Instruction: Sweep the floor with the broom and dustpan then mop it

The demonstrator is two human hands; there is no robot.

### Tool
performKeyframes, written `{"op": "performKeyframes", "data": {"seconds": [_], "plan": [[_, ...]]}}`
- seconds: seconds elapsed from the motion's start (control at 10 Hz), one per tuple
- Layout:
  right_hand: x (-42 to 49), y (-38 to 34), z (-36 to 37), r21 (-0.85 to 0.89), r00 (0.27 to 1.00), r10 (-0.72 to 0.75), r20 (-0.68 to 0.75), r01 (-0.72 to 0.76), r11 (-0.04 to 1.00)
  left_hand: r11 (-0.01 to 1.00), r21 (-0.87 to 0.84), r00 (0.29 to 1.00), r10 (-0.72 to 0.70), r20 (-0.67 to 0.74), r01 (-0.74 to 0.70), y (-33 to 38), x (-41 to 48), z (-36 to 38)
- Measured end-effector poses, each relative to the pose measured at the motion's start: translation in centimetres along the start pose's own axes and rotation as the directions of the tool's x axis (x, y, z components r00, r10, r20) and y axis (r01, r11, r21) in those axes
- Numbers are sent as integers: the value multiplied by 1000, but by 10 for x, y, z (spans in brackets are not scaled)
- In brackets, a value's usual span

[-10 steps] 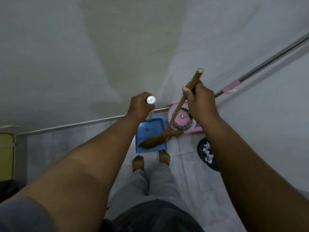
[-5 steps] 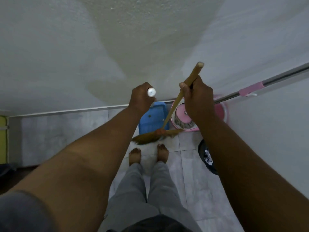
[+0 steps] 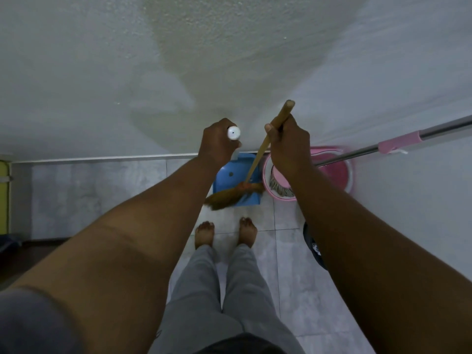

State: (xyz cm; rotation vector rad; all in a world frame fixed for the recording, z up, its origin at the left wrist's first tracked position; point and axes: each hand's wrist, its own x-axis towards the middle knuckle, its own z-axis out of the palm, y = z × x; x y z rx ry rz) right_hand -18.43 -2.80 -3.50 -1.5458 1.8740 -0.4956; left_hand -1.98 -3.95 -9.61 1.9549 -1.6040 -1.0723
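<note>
Evidently the dustpan (image 3: 233, 182) is steadied by its handle, clamped in the left hand (image 3: 217, 143), so the broom (image 3: 258, 159), gripped by the right hand (image 3: 290, 146), sweeps into it at the floor's (image 3: 102, 195) wall edge

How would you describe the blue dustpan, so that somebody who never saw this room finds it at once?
Look at the foot of the white wall, just ahead of the person's bare feet. The dustpan stands on the grey tiles, left of the pink mop bucket. It is the only blue thing, and the brown broom bristles lie across its mouth.
</note>
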Motion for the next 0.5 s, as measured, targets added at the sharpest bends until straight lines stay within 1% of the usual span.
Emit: {"op": "performKeyframes", "data": {"seconds": [0.2, 0.3, 0.4, 0.5], "plan": [[17, 0, 5, -16, 989, 120, 91, -119, 993, 1000, 11, 1000, -4, 12, 4, 0, 6, 4], [26, -6, 6, -41, 981, 127, 145, -123, 992, 999, 11, 999, -31, 31, 31, 4, 8, 2], [27, -8, 8, -68, 980, 111, 163, -101, 993, 996, -37, 996, -82, 35, 83, 5, 6, 3], [19, -8, 11, -76, 982, 121, 146, -111, 991, 982, -111, 988, -151, 44, 155, 9, 3, 0]]}}
